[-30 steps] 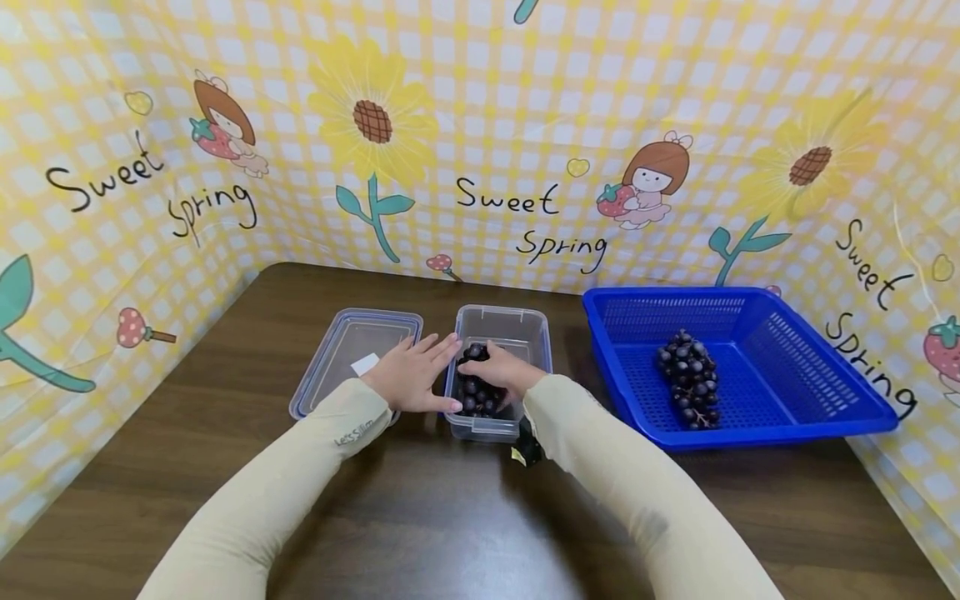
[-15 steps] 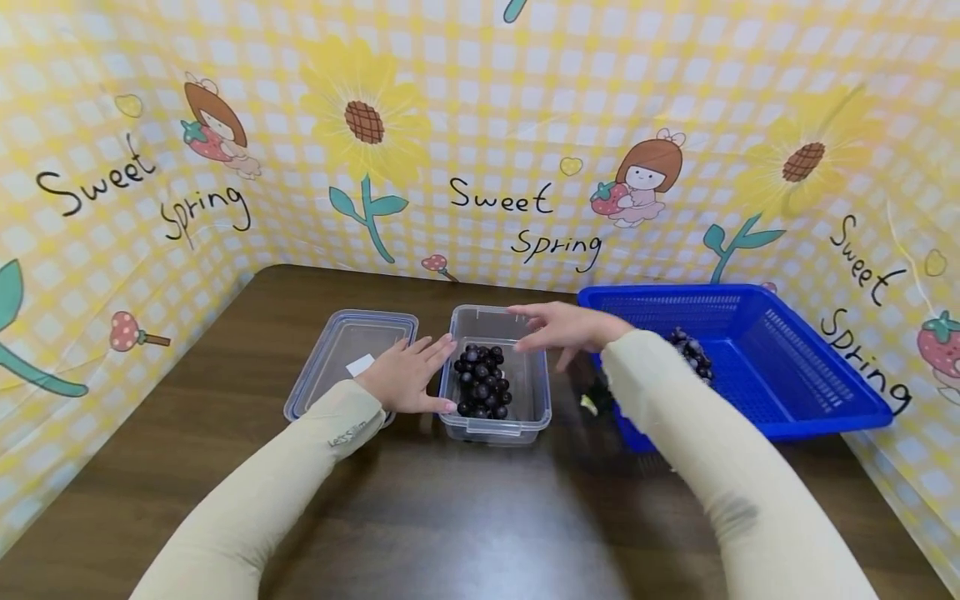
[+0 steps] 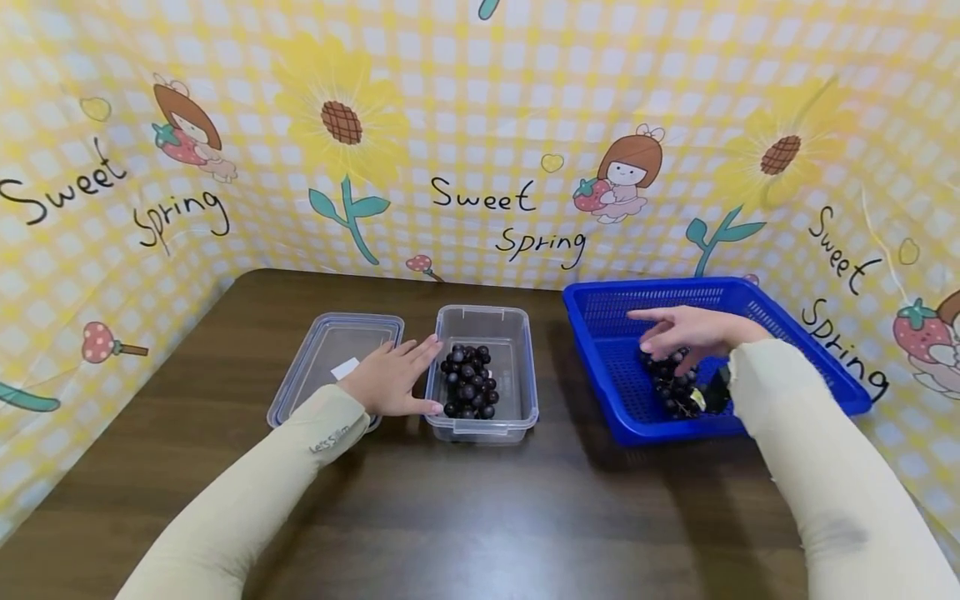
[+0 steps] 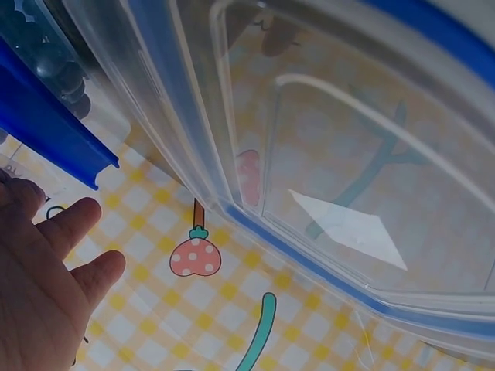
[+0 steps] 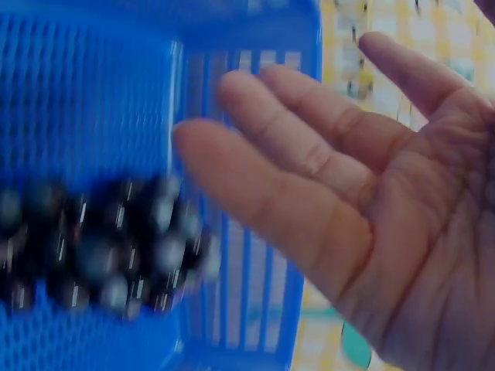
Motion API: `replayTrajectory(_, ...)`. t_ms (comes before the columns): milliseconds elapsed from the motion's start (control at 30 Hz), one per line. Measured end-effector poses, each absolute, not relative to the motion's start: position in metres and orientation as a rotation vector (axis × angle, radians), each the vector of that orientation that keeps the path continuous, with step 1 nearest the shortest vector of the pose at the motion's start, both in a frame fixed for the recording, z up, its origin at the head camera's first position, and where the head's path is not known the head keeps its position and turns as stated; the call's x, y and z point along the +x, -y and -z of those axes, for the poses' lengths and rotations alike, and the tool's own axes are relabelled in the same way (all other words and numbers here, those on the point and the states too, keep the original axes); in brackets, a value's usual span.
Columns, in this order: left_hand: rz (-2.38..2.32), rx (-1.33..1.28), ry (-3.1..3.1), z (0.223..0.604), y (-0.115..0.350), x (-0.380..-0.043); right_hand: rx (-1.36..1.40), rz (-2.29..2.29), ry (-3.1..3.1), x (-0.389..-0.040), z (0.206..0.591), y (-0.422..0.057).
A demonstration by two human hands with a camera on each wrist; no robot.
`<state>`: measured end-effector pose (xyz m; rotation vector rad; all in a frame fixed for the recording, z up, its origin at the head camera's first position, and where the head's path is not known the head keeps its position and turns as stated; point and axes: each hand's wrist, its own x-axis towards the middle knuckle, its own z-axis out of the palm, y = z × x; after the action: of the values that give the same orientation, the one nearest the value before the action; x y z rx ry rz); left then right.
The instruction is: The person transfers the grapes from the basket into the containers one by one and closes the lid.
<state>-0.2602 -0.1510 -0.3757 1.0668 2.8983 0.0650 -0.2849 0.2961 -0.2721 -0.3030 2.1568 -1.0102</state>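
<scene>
My left hand (image 3: 391, 378), fingers straight and spread, touches the left rim of a clear plastic container (image 3: 512, 375). One bunch of dark grapes (image 3: 468, 383) lies inside it, along the left half. Over the blue basket (image 3: 600, 367) hovers my right hand (image 3: 693, 329), its fingers loosely extended and holding nothing. Below that hand a second grape bunch (image 3: 670, 386) lies in the basket, partly hidden by the hand. The right wrist view shows this bunch blurred and apart from the bare palm and fingers (image 5: 271, 201).
The container's clear lid (image 3: 315, 367), blue-edged with a white label (image 3: 346, 368), lies on the brown wooden table (image 3: 420, 517) under and left of my left hand. A yellow checked cloth (image 3: 465, 108) walls the back and sides.
My right hand has left the clear container and moved right, over the basket, without the grapes. The bunch stays in the container. My left hand keeps its place at the rim.
</scene>
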Motion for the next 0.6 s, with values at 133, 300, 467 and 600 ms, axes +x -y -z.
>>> replayTrajectory(133,-0.062,1.054,-2.895,0.375,0.151,-0.259,-0.233,1.024,-2.135,-0.28,0.276,-0.327)
replayTrajectory(300,-0.068,1.06,-2.898,0.376,0.149,-0.258,-0.146,1.038,-2.13,-0.277,0.282,-0.36)
replayTrajectory(467,-0.06,1.071,-2.904,0.377,0.149,-0.26,-0.084,1.073,-2.139,-0.276,0.287,-0.378)
replayTrajectory(600,-0.057,1.059,-2.906,0.379,0.151,-0.259,-0.09,1.087,-2.132,-0.274,0.289,-0.385)
